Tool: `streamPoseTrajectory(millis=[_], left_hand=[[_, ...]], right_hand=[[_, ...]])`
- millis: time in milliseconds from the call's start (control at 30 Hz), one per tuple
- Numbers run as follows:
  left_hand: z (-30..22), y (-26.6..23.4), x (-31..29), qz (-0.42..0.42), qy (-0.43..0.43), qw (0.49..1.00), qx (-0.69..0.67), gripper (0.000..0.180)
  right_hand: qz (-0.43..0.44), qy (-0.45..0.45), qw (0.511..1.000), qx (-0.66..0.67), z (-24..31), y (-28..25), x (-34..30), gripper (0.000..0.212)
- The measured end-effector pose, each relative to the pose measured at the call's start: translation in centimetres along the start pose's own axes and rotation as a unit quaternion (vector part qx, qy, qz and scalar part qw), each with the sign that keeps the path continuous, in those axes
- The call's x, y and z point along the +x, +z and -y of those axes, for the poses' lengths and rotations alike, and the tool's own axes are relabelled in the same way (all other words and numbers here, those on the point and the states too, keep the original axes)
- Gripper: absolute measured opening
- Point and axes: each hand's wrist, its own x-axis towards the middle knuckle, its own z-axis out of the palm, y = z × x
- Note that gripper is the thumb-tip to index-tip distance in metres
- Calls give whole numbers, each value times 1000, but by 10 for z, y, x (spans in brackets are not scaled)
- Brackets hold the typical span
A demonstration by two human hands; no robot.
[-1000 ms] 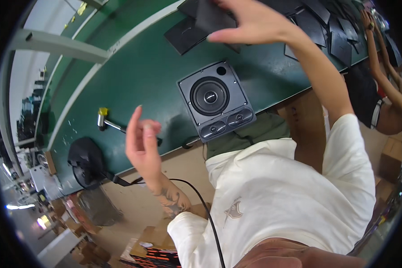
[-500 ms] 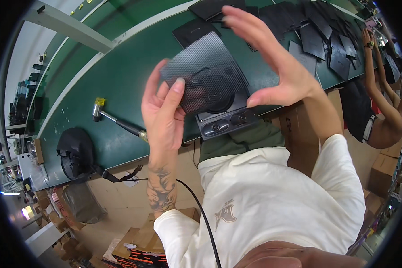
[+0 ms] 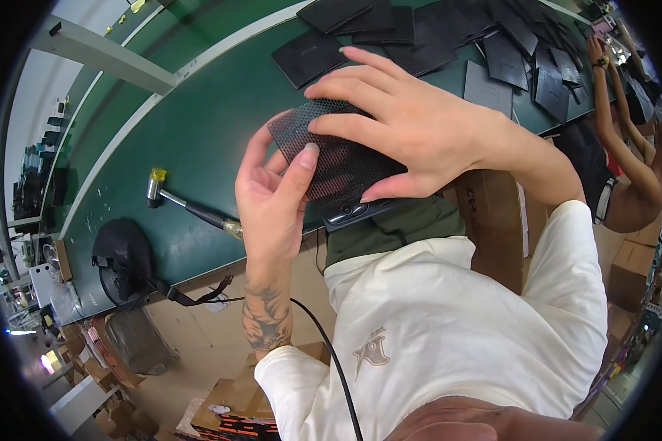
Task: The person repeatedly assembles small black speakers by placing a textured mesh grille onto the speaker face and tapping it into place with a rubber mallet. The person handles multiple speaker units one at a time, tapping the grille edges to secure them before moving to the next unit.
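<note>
A bendable black mesh speaker grille [image 3: 329, 170] is held up over the table's near edge. My left hand [image 3: 272, 202] grips its left side, the thumb on top and the fingers behind, showing through the holes. Over the grille's right part spreads my right hand [image 3: 423, 136], curved, with fingertips on the mesh and the thumb at its lower edge. Beneath is a black speaker box [image 3: 349, 213]; only its front strip with small round parts shows, the rest being covered by the grille and my right hand.
A hammer [image 3: 191, 202] with a yellow-capped head lies left on the green table [image 3: 206, 132]. Beyond it sits a black cap-like bag [image 3: 121, 253]. Several flat black panels [image 3: 507, 59] are strewn at the far right. Another person's arms [image 3: 614, 110] work there. Cartons [image 3: 493, 220] stand below.
My right hand has come down and left from the air onto the grille. The grille has sunk lower and now hides more of the speaker box. My left hand keeps its grip.
</note>
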Motion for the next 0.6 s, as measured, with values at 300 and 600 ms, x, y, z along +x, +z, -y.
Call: streamPoseTrajectory(millis=[300,600], left_hand=[[-1,4,-6,0,-18,1000,-19,51],[-3,5,-7,43,-29,997,-51,52]], right_hand=[[-43,-29,999,1,-1,14,-2,81],[-57,-37,995,66,-9,20,-8,94]])
